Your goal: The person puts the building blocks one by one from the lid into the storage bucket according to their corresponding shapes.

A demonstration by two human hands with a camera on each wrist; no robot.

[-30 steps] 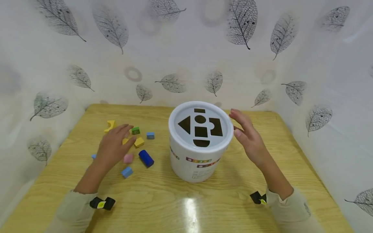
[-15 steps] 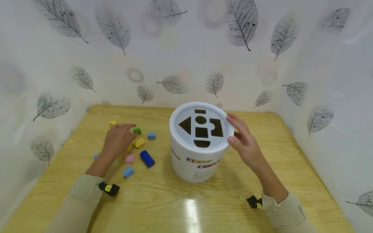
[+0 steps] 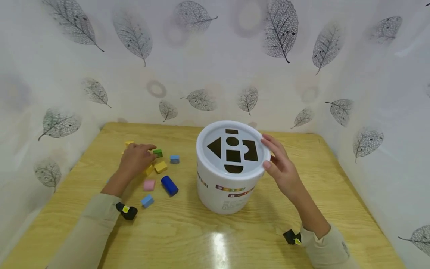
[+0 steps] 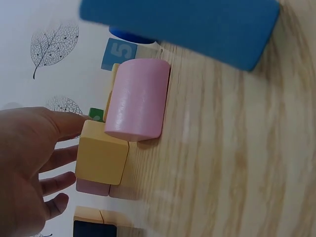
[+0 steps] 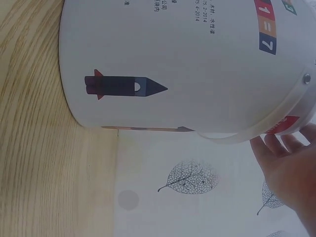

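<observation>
My left hand hovers low over the small blocks at the left of the table, fingertips beside the green block. In the left wrist view its fingers lie behind a yellow block and a pink rounded block; nothing is plainly held. A white bucket stands upright, its lid cut with dark shaped holes. My right hand rests on the lid's right rim, thumb in front and fingers behind. In the right wrist view its fingertips touch the bucket's side near the lid.
Around the left hand lie a dark blue cylinder, light blue blocks and yellow pieces. A carry handle hangs on the bucket's side. A leaf-patterned sheet rises behind the wooden table.
The right hand has come left onto the lid's rim. The left hand has shifted slightly forward and right, closer to the green block. The bucket stays in place.
</observation>
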